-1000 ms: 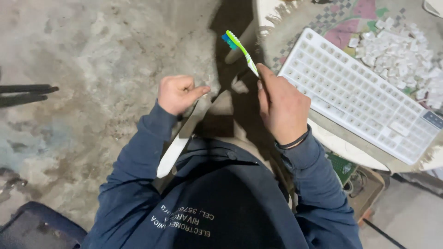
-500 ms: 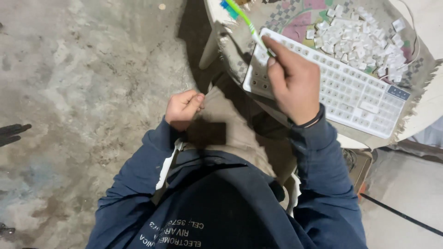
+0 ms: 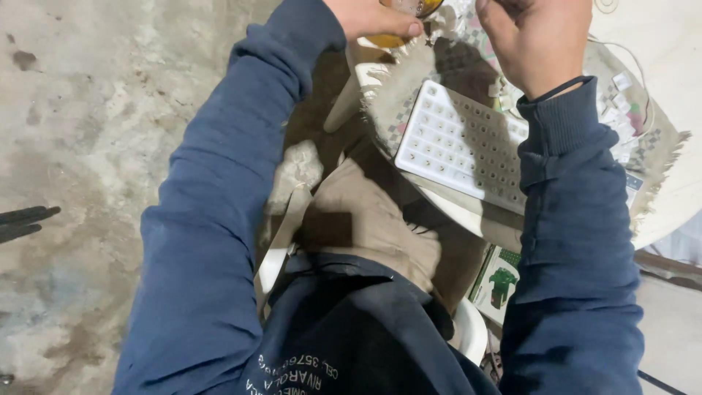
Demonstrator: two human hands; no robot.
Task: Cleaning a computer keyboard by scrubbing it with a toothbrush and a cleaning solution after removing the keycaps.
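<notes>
Both hands are reaching up to the top edge of the view, over the white table [image 3: 680, 197]. Left hand [image 3: 369, 16] is gripping a brownish-yellow round thing [image 3: 398, 29] at the table's near corner; thumb is pressing along its lower side, other fingers are cut off by the frame, so I can't tell exactly how they're wrapping it. What that thing is, I can't tell either, since only a sliver is showing. Right hand [image 3: 537, 40] is curling into a loose fist, back of the hand facing the camera; fingertips are out of frame, so I can't tell whether it's holding anything. A dark band is sitting on that wrist, just above the blue sleeve cuff. Below the right forearm a white keyboard [image 3: 457, 143] is lying on a fringed patterned cloth [image 3: 409, 88], keycaps stripped off, rows of bare switch posts showing; the sleeve is covering its right part. A few loose white keycaps [image 3: 621, 80] are lying on the cloth to the right of the wrist. Under the table edge a small box with a green print [image 3: 501, 281] is sitting by the person's right leg. Person is sitting on a white chair, tan trousers, grey concrete floor [image 3: 88, 146] to the left.
</notes>
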